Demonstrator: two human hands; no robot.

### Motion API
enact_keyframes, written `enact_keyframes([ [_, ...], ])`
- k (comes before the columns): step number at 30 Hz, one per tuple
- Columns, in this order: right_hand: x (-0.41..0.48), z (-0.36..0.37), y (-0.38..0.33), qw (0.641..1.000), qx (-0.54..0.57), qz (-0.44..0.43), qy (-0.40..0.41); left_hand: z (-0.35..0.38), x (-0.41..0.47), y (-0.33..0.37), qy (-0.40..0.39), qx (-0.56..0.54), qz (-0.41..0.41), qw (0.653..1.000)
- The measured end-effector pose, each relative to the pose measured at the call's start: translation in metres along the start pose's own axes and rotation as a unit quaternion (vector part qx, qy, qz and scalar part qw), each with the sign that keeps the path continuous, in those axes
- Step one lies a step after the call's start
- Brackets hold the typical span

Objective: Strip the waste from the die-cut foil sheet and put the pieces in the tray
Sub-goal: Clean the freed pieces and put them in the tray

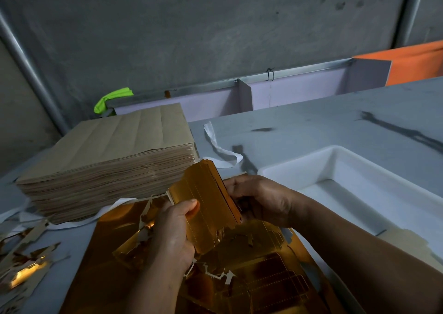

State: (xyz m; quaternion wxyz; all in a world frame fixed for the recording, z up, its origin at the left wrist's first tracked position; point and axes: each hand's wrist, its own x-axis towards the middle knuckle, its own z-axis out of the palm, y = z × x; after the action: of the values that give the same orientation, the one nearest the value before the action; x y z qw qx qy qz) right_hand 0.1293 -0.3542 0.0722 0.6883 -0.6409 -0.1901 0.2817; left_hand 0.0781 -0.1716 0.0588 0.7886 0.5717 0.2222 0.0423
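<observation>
Counted two hands, the left hand point(175, 232) and the right hand point(261, 198), both clasped on one bundle of gold pieces point(206, 198). Held the bundle on edge, tilted, just above the foil sheet point(263, 277): thumb of the left hand pressed on the near face, fingers of the right hand curled round the far side.

Found one foil sheet lying flat on the tabletop point(311, 121) under the hands, gold side up, die-cut outlines showing at its lower right, its near edge cut off by the frame. Noted one jagged white sliver point(215, 275) lying on it below the left hand.

Saw one white tray point(299, 160) to the right, near the right hand but apart from it, its near long rim running down toward the lower right. Saw one tall stack of brown sheets point(107, 155) at the left, its near right corner just beside the bundle. Counted one curled white strip point(215, 145) in the narrow gap between stack and tray. Could not count the waste scraps point(26, 265) heaped at the tabletop's left edge.

Saw a broad stretch of grey tabletop beyond the tray, reaching back to the lilac partitions point(287, 93) along the far edge.
</observation>
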Motion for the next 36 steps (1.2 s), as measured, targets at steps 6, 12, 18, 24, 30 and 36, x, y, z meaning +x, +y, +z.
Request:
enact_keyframes([
  [6, -0.003, 0.0, 0.0, 1.0, 0.02, 0.007, -0.014, 0.001, 0.0, -0.005, 0.004, -0.016, -0.017, 1.0],
  [12, -0.004, 0.003, -0.003, 0.999, 0.022, 0.02, -0.029, 0.006, -0.006, -0.004, -0.01, -0.034, -0.059, 0.998],
  [18, -0.003, 0.005, -0.002, 0.999, 0.016, 0.022, -0.019, 0.011, -0.007, -0.007, -0.018, -0.04, -0.077, 0.996],
  [24, -0.004, 0.005, -0.002, 1.0, -0.001, 0.013, -0.016, 0.012, -0.007, -0.011, -0.013, -0.038, -0.076, 0.996],
  [30, -0.004, 0.004, -0.001, 1.0, -0.004, 0.016, -0.011, 0.013, -0.007, -0.017, -0.015, -0.044, -0.068, 0.997],
  [36, -0.004, 0.004, -0.001, 1.0, 0.0, 0.017, -0.022, 0.015, -0.004, -0.022, -0.031, -0.093, -0.09, 0.991],
])
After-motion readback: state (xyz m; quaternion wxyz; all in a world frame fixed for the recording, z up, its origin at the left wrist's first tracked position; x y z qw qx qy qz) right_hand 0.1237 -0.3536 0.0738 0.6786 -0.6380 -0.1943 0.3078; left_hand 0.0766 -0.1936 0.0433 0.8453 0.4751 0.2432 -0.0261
